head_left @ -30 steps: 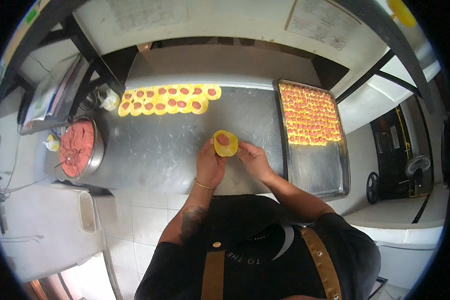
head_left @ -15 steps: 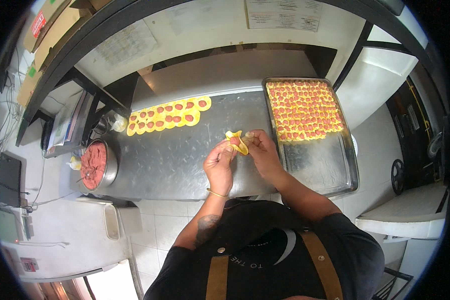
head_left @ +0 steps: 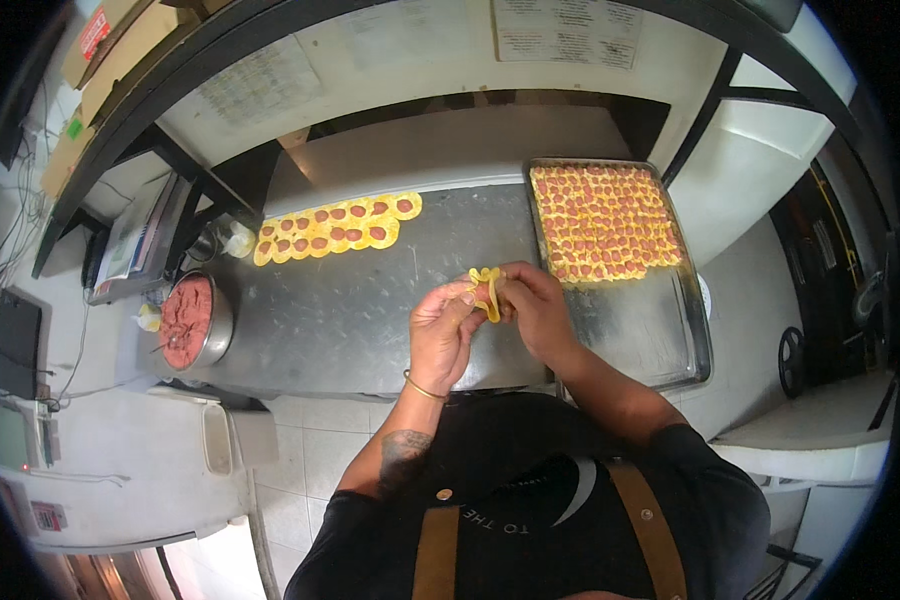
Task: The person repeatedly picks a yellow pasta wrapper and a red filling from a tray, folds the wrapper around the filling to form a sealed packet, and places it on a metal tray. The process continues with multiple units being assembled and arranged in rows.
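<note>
Metal counter, left hand and right hand pinching one dumpling between them, wrappers in two rows, bowl of meat left, tray of dumplings right

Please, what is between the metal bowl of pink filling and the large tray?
In the head view: grey worktop, flat filled yellow wrappers toward its back, and, nearer the person, left hand and right hand pinching a folded wrapper.

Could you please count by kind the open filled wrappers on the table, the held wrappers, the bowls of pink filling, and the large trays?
Open filled wrappers on the table: 15
Held wrapper: 1
Bowl of pink filling: 1
Large tray: 1
Total: 18, without the small pieces in the tray
</note>
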The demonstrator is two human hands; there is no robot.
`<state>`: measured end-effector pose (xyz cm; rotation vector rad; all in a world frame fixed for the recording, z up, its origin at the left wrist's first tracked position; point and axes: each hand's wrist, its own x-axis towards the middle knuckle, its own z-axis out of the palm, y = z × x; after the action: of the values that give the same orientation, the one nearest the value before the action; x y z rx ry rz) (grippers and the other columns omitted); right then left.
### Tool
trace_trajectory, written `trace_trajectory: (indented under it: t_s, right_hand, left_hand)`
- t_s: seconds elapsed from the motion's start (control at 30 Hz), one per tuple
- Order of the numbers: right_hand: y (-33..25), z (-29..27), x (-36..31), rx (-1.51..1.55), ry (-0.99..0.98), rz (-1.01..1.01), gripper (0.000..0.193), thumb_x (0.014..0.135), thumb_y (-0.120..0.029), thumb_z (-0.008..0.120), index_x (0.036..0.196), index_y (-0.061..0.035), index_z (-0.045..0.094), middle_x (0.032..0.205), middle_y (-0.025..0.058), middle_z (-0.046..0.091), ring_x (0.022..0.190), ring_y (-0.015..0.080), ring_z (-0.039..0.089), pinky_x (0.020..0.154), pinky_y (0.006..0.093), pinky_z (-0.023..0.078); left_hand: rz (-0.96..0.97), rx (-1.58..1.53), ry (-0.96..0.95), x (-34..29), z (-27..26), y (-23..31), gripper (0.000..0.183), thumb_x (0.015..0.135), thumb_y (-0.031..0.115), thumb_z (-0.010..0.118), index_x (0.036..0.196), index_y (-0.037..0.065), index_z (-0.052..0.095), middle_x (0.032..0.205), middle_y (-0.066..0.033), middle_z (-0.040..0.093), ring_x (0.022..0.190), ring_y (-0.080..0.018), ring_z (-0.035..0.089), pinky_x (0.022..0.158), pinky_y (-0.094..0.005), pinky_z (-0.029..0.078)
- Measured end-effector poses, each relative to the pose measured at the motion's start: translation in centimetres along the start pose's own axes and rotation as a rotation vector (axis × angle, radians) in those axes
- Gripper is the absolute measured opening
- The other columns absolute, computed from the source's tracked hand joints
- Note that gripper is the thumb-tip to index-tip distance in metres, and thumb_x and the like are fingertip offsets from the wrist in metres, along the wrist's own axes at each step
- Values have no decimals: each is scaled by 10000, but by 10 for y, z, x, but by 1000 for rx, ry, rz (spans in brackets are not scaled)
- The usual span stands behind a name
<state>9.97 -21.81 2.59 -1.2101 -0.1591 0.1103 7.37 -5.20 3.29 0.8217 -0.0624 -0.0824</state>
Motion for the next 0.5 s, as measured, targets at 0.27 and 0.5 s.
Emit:
trace_trajectory:
  t_s: [0.27,0.5]
  right_hand:
    - [-17,27,-1,-51,-48,-299,185,1006,-80,678,1166,4,634,1001,49,684,881,103,657,720,267,550]
    - [-48,39,0,-528,-97,-421,178,948,-108,767,1065,12,708,907,81,705,822,93,673,721,284,551]
  left_hand:
    - [137,-42,-23,7,-1,22,106,1013,59,659,1110,47,702,1241,-122,693,1076,-247,693,899,-433,598]
    - [161,-5,-170,9,-12,42,56,987,6,670,1031,13,702,1182,-120,689,1051,-244,699,919,-408,602]
